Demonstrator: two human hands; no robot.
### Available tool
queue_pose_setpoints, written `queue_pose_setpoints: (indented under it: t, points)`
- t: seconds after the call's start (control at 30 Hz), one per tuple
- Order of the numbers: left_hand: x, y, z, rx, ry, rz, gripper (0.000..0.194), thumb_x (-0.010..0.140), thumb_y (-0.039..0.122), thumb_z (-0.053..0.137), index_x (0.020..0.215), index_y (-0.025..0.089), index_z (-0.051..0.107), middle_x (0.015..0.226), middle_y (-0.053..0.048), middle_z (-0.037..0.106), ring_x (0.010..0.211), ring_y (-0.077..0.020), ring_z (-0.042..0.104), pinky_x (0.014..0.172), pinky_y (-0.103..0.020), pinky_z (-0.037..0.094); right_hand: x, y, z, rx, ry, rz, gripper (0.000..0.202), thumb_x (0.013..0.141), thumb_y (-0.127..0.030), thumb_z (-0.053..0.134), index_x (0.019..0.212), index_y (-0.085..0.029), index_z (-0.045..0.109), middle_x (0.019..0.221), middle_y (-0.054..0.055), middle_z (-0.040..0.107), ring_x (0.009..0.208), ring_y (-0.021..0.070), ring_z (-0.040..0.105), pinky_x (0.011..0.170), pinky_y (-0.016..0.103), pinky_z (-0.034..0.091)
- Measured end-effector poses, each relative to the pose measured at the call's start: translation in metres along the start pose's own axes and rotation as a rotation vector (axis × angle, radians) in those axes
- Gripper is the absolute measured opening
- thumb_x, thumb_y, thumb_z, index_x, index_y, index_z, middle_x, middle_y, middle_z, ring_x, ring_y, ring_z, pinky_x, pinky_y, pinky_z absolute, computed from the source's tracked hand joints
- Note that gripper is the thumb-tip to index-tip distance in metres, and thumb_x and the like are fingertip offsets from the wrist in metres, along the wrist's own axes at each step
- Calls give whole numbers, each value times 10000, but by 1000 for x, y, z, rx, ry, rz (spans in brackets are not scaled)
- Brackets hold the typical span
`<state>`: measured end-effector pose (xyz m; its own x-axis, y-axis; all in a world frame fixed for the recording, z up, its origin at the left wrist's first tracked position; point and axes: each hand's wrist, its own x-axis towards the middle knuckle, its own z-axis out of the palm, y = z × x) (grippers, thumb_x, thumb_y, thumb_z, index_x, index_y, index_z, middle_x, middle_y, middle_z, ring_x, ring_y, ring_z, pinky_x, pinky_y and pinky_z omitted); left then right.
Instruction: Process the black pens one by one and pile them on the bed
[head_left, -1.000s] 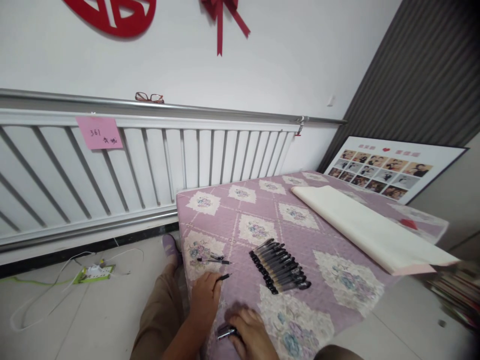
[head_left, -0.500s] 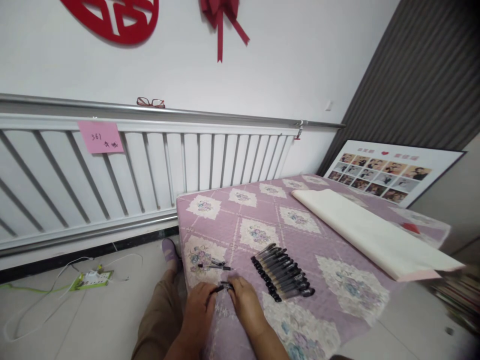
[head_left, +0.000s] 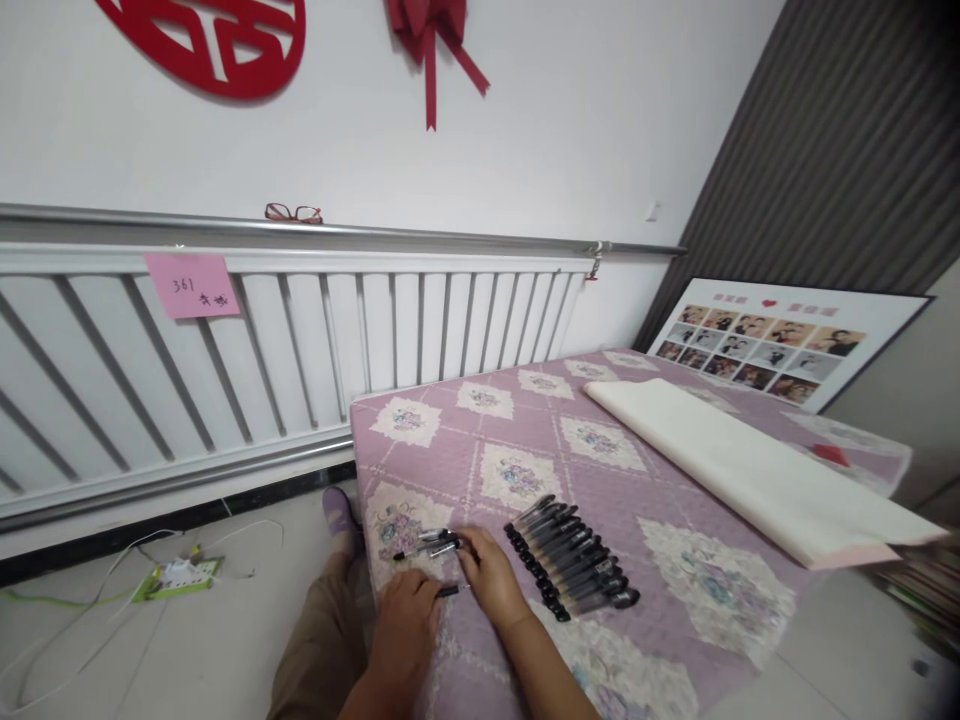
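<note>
My left hand rests low on the bed edge, its fingers closed round a black gel pen. The pen's thin tip sticks out bare toward the right. Just above it, my right hand pinches a small black piece with light marks, which looks like a pen cap. Beside these fingertips lie a couple of loose pens, partly overlapped by the cap. To the right of my right hand, several capped pens lie side by side in a slanting row.
A purple flowered cover spreads over the bed. A folded cream sheet lies to the right, before a photo board. A white radiator with a pink note stands along the wall. On the floor is a power strip with cables.
My hands have drawn apart. The right has moved up toward the loose pens with the black cap, while the left keeps the pen, its tip now showing. The view has shifted slightly.
</note>
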<state>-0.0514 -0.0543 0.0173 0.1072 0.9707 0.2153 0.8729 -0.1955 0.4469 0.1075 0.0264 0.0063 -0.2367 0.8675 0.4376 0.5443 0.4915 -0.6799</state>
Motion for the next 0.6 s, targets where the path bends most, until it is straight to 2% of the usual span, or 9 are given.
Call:
queue_pose_setpoints:
  t: [0.17,0.33,0.6]
  points:
    - [15,-3,3,100,-34,-39,240,884,166,501,1028,272,661,1014,-18,625,995,-198,538,907,-335,381,-2,2,-3,28,129,42,211,825,-149,464,936,-186,639,915,80,665,887,200,620,821,330,500]
    - [29,-13,11,153,-44,-48,255,886,201,465,1051,258,650,1041,-35,623,1011,-214,543,928,-358,378,-8,-5,-4,37,190,50,157,834,-194,499,888,-200,646,861,54,663,831,181,622,768,289,504]
    - [35,-20,16,172,125,17,290,847,205,462,1068,216,648,1044,-58,629,1002,-238,558,912,-367,389,-36,-18,-15,29,282,61,182,835,-172,474,887,-202,645,849,45,661,819,169,624,752,269,503]
